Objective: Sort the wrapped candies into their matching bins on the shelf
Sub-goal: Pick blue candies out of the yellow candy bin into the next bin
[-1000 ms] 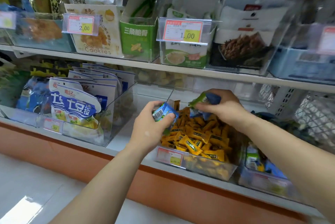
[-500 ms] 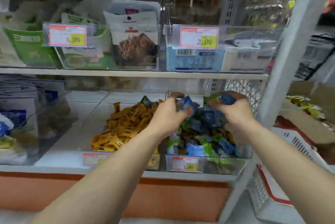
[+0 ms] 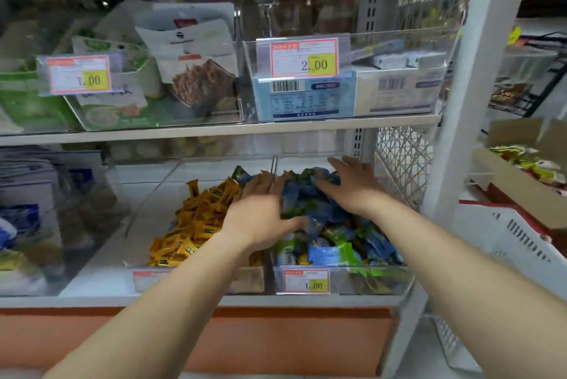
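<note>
blue-green candies (image 3: 331, 243), orange-yellow candies (image 3: 196, 222)

Blue-green candies (image 3: 325, 243) glossy foil-like wrap; bin (image 3: 383, 282) clear glossy plastic; shelf post (image 3: 469, 72) matt painted metal.

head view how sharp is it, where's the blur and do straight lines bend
Head view, centre: the left hand is motion-smeared over the blue-green candies, the right hand a little crisper. Head view, top: the 2.00 price tag reads clearly. Head view, left edge: the packets go soft. Head view, right: the white shelf upright leans from wide-angle distortion.
</note>
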`<state>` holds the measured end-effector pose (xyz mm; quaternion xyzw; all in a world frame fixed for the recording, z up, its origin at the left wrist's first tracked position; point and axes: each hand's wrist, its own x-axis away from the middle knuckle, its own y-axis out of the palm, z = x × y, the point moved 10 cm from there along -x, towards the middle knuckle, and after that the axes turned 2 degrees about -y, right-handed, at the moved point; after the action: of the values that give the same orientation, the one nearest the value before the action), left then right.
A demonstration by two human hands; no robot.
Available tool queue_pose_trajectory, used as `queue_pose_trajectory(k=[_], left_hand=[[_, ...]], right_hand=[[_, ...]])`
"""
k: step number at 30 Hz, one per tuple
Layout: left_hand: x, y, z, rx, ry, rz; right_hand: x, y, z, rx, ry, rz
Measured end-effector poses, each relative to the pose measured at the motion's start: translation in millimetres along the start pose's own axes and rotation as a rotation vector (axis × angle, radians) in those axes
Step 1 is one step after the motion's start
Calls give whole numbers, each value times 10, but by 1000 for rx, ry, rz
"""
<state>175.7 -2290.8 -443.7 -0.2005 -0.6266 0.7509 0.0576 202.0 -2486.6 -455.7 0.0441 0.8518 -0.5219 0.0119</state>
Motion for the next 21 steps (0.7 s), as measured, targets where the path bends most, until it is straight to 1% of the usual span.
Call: queue_pose_trajectory(k=[3, 5, 8, 12, 15, 18, 21], left_hand=[[221, -84, -291, 61, -46, 43], [365, -101, -555, 102, -100, 69], [527, -45, -930, 151, -129, 24], [727, 147, -1258, 27, -123, -126], [794, 120, -1316, 64, -106, -114], [812, 66, -1307, 90, -74, -121], [728, -9, -1322, 106, -79, -139]], right_hand=[[218, -202, -171, -16, -97, 148], [362, -222, -330, -41, -179, 175], [474, -158, -631, -96, -234, 163], [435, 51, -1113, -50, -322, 150], [304, 259, -1230, 9, -298, 140], [149, 492, -1156, 25, -224, 56], [85, 670, -1118, 41, -234, -33]])
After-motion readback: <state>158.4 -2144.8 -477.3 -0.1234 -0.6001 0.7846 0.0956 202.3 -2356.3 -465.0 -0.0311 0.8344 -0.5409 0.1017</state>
